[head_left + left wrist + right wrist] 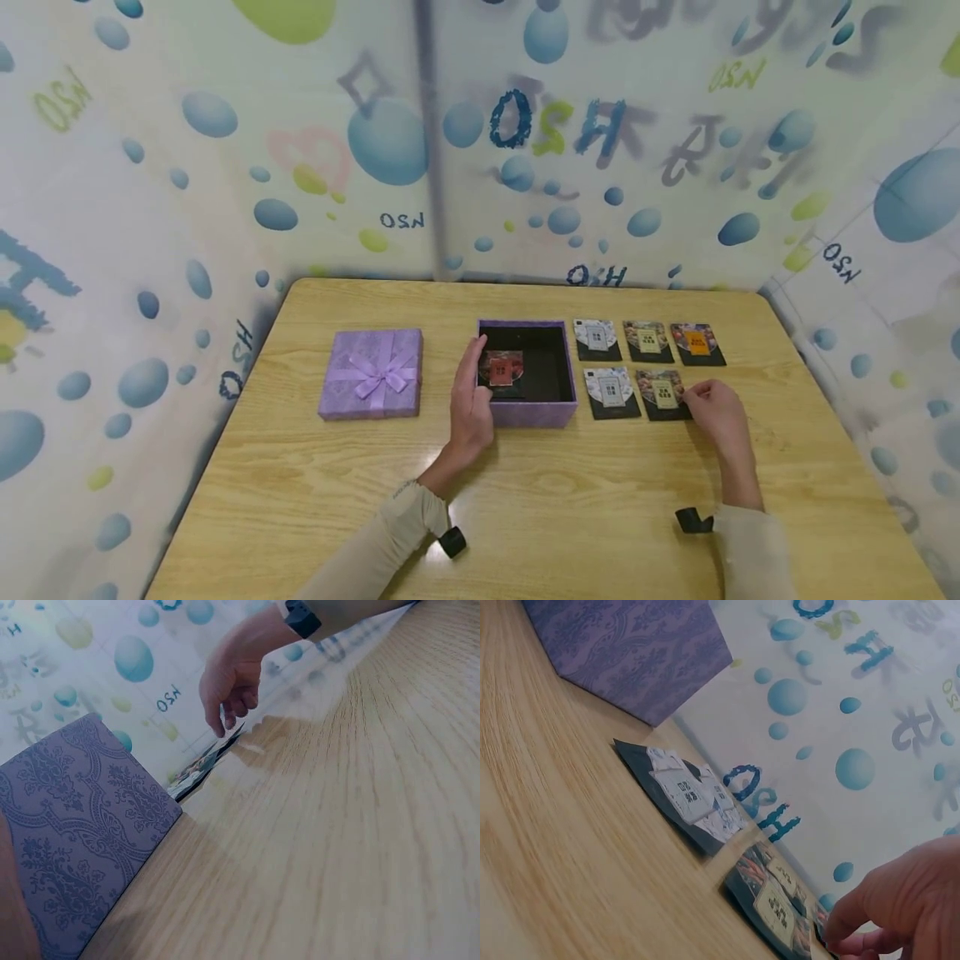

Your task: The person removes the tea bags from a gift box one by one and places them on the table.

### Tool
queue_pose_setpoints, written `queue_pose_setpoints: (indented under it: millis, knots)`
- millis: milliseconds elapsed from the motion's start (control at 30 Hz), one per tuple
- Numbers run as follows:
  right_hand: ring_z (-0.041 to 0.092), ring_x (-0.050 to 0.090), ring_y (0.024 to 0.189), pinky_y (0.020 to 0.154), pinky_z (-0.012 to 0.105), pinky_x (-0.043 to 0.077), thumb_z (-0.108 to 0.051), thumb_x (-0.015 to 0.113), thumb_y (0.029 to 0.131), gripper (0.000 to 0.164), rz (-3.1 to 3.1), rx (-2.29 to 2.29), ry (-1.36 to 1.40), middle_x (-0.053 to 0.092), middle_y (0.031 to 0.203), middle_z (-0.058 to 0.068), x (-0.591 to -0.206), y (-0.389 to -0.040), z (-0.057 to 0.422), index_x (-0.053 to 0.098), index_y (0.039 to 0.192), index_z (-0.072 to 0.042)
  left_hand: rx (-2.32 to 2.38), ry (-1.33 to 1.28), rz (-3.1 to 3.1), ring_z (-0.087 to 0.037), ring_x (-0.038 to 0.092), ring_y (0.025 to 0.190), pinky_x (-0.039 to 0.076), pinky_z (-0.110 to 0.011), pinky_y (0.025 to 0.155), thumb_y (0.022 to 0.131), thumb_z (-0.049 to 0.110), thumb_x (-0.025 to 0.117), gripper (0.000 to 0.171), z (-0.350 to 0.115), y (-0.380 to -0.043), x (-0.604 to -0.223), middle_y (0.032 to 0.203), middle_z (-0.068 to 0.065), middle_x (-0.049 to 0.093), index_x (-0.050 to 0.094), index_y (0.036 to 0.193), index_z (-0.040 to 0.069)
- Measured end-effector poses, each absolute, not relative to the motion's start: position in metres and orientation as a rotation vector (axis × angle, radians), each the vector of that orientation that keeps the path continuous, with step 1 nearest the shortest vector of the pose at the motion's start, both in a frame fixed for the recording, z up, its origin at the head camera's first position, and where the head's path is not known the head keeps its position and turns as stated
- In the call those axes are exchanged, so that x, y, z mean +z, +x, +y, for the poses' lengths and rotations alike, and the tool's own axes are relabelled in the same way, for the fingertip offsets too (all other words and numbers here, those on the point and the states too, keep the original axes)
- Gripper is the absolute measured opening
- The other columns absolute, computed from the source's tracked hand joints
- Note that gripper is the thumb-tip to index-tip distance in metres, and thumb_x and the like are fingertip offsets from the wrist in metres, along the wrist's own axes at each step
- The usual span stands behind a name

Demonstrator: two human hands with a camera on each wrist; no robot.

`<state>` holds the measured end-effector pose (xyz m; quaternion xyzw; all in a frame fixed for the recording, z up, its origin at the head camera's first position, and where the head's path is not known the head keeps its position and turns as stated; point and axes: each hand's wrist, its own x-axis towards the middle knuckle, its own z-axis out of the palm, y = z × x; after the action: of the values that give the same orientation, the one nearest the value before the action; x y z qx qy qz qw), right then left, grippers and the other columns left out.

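Observation:
In the head view my left hand [471, 412] rests along the left wall of an open purple box [543, 414], fingers straight, at its near-left corner. Inside the black interior, a packet with a red label [505, 367] lies at the left. My right hand [718, 414] has its thumb and fingertips at the right edge of a yellow-labelled packet [663, 395], pinching it. The right wrist view shows those curled fingers [889, 907] close beside the packets. A white-labelled packet [611, 392] lies between that packet and the box.
Behind lie a white-labelled packet [597, 340], a yellow-labelled packet [648, 342] and an orange-labelled packet [697, 343]. A purple lid [372, 373] with a ribbon bow sits left of the box. The wooden table [300, 500] backs onto a patterned wall [465, 192].

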<state>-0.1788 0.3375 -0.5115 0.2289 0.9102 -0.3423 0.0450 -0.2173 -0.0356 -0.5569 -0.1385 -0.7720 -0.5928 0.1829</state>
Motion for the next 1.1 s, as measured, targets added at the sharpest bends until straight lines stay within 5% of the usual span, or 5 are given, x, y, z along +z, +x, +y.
queue_pose_setpoints:
  millis: [533,833,1100]
  knots:
    - [0.021,0.057,0.079,0.061,0.027,0.048,-0.016,0.057,0.105,0.028,2.812,-1.37,0.31,0.063,0.102,0.02,-0.501,-0.197,0.288,0.062,0.119,0.008,-1.67,-0.382,-2.2,-0.027,0.027,0.157,0.03,-0.058,0.118,0.085,-0.001,0.03,0.081,-0.039,-0.215,-0.557,0.169,-0.013,0.032,0.037,0.163,0.016]
    - [0.038,0.064,0.088,0.074,0.036,0.056,-0.016,0.058,0.107,0.029,2.637,-1.57,0.011,0.064,0.106,0.028,-0.483,-0.214,0.244,0.061,0.121,0.008,-1.675,-0.381,-2.21,-0.027,0.027,0.157,0.029,-0.059,0.119,0.085,-0.001,0.031,0.08,-0.039,-0.215,-0.556,0.169,-0.014,0.032,0.036,0.164,0.017]
    - [0.035,0.062,0.08,0.07,0.034,0.053,-0.015,0.059,0.106,0.024,2.616,-1.619,-0.141,0.064,0.103,0.028,-0.472,-0.221,0.211,0.063,0.118,0.006,-1.679,-0.388,-2.195,-0.027,0.027,0.157,0.029,-0.059,0.119,0.085,-0.002,0.031,0.081,-0.037,-0.215,-0.556,0.169,-0.014,0.031,0.036,0.164,0.017]
